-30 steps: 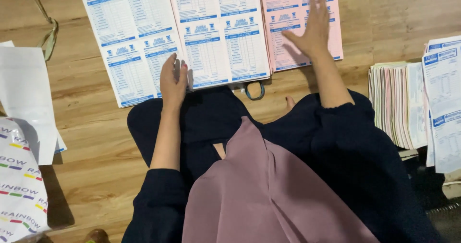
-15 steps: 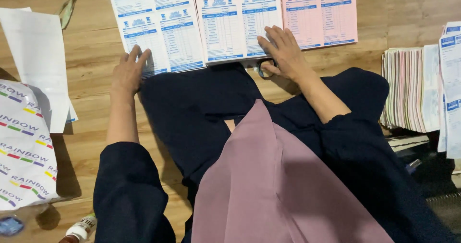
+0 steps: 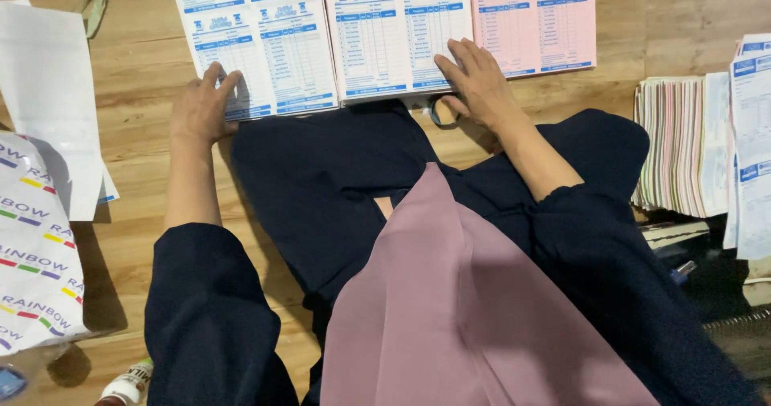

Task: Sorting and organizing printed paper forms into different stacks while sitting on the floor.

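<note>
Both hands are lying flat and open on printed forms spread over the wooden floor [image 3: 128,93], neither grip closing around anything. My left hand [image 3: 201,109] is pressing its fingertips onto the lower left corner of the white sheet with blue tables [image 3: 257,40]. My right hand [image 3: 478,85] is resting its fingers on the bottom edge of the middle sheet [image 3: 397,32], with a small dark ring-shaped thing [image 3: 440,113] just beside the thumb; I cannot tell what it is. Further right, a pink sheet [image 3: 534,20] is lying edge to edge with the middle one.

Judging by how they lie, three sheets are already sitting side by side in a row, while a thick stack of forms [image 3: 683,145] is waiting well apart on the right, so much appears left. On the left, plain white paper [image 3: 48,93] and a white wrapper with coloured stripes [image 3: 32,245] are lying.

Compared with half a second ago, the right hand is reaching further up onto the sheet, and the left is holding almost the same corner.
</note>
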